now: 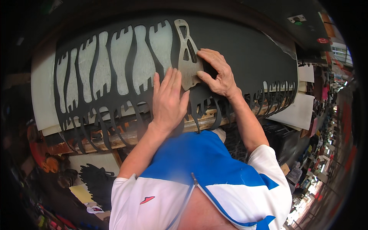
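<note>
A flat metal cutting die [188, 65], narrow at the top with long slots and wide toward the bottom, lies on a black sheet [237, 50]. My left hand [168, 97] rests on the sheet left of the die, fingers stretched out and thumb close to the die's lower edge. With fingers and thumb apart, my right hand [220, 74] touches the die's right side. A row of similarly shaped holes [122, 57] in the sheet runs off to the left, the pale board showing through. Neither palm can be seen.
The sheet's cut-through front part hangs in strips [103, 130] over a wooden edge [126, 140]. A pale board [42, 84] sticks out at the left. Dark machine parts stand overhead, with a green button [298, 22] at upper right. Black cut scraps [97, 182] lie lower left.
</note>
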The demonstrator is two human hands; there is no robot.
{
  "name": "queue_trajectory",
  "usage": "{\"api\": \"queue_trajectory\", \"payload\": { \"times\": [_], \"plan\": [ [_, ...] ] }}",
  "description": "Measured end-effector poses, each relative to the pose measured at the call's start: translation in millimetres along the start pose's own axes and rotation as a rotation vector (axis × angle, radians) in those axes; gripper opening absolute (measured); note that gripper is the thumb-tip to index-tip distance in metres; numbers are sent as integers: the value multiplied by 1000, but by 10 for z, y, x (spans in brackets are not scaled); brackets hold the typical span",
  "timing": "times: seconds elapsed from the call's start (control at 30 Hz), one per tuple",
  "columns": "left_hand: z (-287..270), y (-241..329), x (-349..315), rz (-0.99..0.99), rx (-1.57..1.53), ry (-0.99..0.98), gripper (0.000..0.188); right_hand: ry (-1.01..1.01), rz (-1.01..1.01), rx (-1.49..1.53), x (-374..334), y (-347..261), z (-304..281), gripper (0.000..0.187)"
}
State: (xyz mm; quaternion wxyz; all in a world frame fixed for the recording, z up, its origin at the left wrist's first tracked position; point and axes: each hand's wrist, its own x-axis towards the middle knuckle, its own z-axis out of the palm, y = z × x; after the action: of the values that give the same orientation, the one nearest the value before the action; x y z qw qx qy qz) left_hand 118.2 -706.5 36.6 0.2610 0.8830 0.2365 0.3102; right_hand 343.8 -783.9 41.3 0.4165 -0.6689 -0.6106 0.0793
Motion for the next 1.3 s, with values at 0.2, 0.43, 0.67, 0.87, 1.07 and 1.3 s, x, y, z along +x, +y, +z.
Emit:
{"api": "queue_trajectory", "payload": {
  "times": [0.2,0.43,0.67,0.87,1.07,1.3],
  "plan": [
    [4,123,-143,26,-37,134,33,97,96,-17,-121,-260,123,59],
    [-292,423,-478,45,-256,130,21,98,2,-144,-449,-382,162,83],
    [-555,723,-1403,39,-100,95,27,204,1,-296,-771,-800,-25,90],
    [-510,862,-1593,133,101,222,25,314,-55,-338,-960,-1113,-189,87],
    [-398,917,-1235,62,207,196,19,150,7,-220,-688,-820,-278,88],
    [-331,1591,-952,-73,240,47,18,655,405,90,-1005,-609,-2062,17]
  ]
}}
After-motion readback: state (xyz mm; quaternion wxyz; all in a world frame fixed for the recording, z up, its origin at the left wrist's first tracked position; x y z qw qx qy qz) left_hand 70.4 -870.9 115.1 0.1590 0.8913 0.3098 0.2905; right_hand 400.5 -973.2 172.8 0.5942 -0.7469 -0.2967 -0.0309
